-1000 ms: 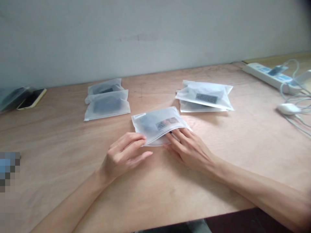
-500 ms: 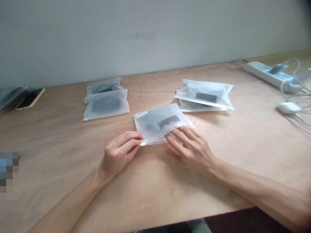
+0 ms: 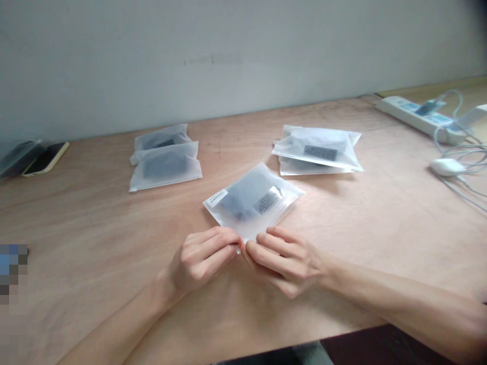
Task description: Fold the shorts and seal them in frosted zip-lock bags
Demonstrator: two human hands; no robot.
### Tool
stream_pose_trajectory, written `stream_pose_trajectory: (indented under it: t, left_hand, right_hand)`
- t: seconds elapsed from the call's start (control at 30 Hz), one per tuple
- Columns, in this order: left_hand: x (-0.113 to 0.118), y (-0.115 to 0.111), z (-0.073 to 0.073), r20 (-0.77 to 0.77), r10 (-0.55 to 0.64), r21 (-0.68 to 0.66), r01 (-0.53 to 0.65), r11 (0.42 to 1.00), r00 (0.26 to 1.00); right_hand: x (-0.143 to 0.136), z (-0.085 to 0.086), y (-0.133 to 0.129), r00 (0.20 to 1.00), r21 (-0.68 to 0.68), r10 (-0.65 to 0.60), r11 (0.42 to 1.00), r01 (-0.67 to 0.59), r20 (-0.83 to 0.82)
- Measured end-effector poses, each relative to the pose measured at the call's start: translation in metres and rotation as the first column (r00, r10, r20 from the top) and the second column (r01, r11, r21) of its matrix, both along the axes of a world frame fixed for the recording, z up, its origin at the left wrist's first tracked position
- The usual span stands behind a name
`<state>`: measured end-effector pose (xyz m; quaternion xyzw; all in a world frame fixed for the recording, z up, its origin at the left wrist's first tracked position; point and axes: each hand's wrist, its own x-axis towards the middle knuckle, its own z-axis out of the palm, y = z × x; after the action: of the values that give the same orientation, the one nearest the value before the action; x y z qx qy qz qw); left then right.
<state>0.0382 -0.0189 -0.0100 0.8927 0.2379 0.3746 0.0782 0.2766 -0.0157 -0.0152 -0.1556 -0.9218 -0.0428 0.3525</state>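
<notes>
A frosted zip bag [image 3: 247,197] with a white sticker and a dark printed label lies turned cornerwise in front of me, something dark showing through it. My left hand [image 3: 209,253] pinches its near corner, where a small white zip slider [image 3: 238,250] peeks out at the fingertips. Right beside it, my right hand [image 3: 283,256] has its fingers curled closed on the same corner and the zip edge. The fingertips of both hands nearly touch, and the bag's edge under the right fingers is partly hidden.
Two frosted bags [image 3: 165,165] overlap at the back left, and more bags [image 3: 319,147] are stacked at the back right. A phone [image 3: 45,159] lies at far left beside another bag [image 3: 19,157]. A power strip [image 3: 418,119] and a white charger with cables [image 3: 447,167] are at right.
The bag has turned cornerwise and its near corner has come toward me. My right hand has left the bag's opening and moved left to the corner by my left hand.
</notes>
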Motion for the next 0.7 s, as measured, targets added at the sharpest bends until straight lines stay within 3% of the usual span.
stream_pose_trajectory:
  t: [0.17, 0.27, 0.4, 0.57, 0.7]
  left_hand:
    - [-0.002, 0.002, -0.004, -0.064, 0.014, 0.002, -0.014, 1.0, 0.998]
    - [-0.001, 0.003, -0.004, -0.06, 0.116, 0.055, -0.113, 0.992, 0.991]
    - [0.001, 0.004, -0.001, -0.006, 0.274, 0.039, -0.274, 0.961, 0.962]
    - [-0.006, 0.012, -0.002, -0.003, 0.34, -0.004, -0.34, 0.941, 0.941]
    - [-0.014, 0.021, -0.007, 0.087, 0.49, -0.194, -0.467, 0.863, 0.868]
  right_hand:
    - [0.005, -0.002, 0.003, 1.0, -0.077, 0.0, 0.997, 0.002, 0.021]
    - [0.01, -0.001, 0.01, 0.998, -0.095, -0.061, 0.993, 0.063, 0.028]
    - [0.016, -0.001, 0.02, 0.985, -0.01, -0.165, 0.986, 0.166, 0.055]
    - [0.023, 0.002, 0.028, 0.971, 0.155, -0.217, 0.967, 0.2, 0.098]
    - [0.028, 0.003, 0.032, 0.957, 0.187, -0.269, 0.951, 0.245, 0.113]
